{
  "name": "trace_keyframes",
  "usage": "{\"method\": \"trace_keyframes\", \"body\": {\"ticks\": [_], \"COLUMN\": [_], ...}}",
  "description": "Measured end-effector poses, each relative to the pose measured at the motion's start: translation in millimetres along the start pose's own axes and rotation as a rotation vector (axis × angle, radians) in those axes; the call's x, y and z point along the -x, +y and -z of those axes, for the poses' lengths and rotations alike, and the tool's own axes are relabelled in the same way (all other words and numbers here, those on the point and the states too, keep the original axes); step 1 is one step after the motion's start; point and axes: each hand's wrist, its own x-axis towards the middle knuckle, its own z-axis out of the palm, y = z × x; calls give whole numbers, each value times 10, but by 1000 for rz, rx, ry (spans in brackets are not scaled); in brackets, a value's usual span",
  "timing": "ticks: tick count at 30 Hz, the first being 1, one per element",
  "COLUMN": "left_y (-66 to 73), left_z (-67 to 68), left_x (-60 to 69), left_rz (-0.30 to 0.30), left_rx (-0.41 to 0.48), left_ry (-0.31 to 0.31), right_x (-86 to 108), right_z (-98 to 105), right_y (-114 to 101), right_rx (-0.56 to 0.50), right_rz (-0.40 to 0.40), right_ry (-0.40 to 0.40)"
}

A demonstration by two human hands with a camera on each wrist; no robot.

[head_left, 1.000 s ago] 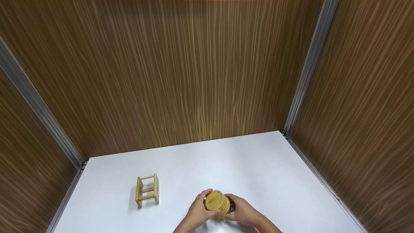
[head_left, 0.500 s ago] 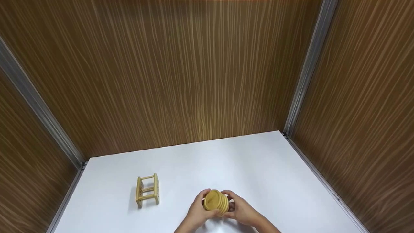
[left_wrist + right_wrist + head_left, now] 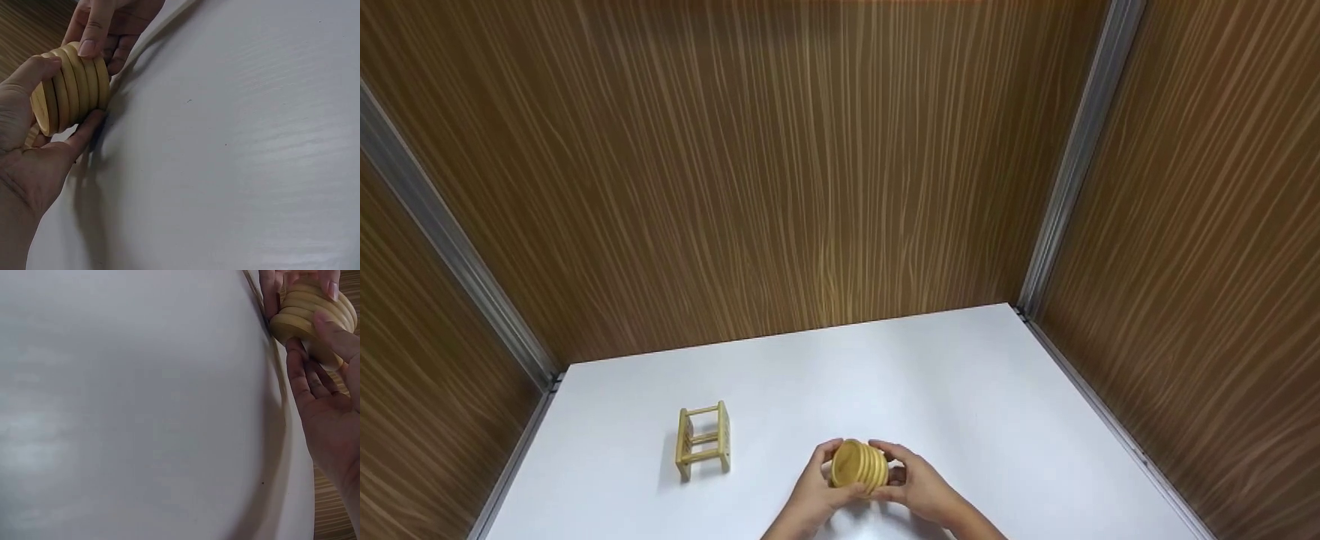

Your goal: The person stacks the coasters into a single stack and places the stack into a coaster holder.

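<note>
Both hands hold a stack of several round wooden coasters (image 3: 866, 466) near the front of the white table. The stack is tipped on its side, its flat end facing left in the head view. My left hand (image 3: 812, 496) grips the left part, with its thumb over the rims (image 3: 73, 84) in the left wrist view. From the other end my right hand (image 3: 924, 489) grips the stack, its thumb on the edges and fingers under the end coaster (image 3: 306, 332). Shadows lie on the table below, and the stack looks raised off it.
A small wooden rack (image 3: 703, 442) with slatted sides and crossbars stands on the white table (image 3: 960, 390), left of the hands. Wood-grain panels (image 3: 810, 187) enclose the back and both sides, with metal posts (image 3: 1065, 195) at the corners.
The coaster stack has turned between the hands: its flat end faced more upward before and now points further left. Both hands stay in nearly the same place. The rack has not moved.
</note>
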Motion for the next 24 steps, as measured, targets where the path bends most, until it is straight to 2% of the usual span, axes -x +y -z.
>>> {"method": "trace_keyframes", "body": {"ticks": [9, 16, 24], "left_y": [37, 42, 76], "left_z": [-4, -22, -31], "left_x": [-16, -6, 18], "left_rz": [21, -18, -21], "left_rx": [21, -30, -5], "left_ry": [13, 37, 38], "right_x": [-9, 2, 31], "right_z": [-16, -29, -10], "right_y": [-99, -153, -194], "right_rx": [-14, -13, -14], "right_rz": [-22, -15, 3], "right_ry": [23, 32, 22]}}
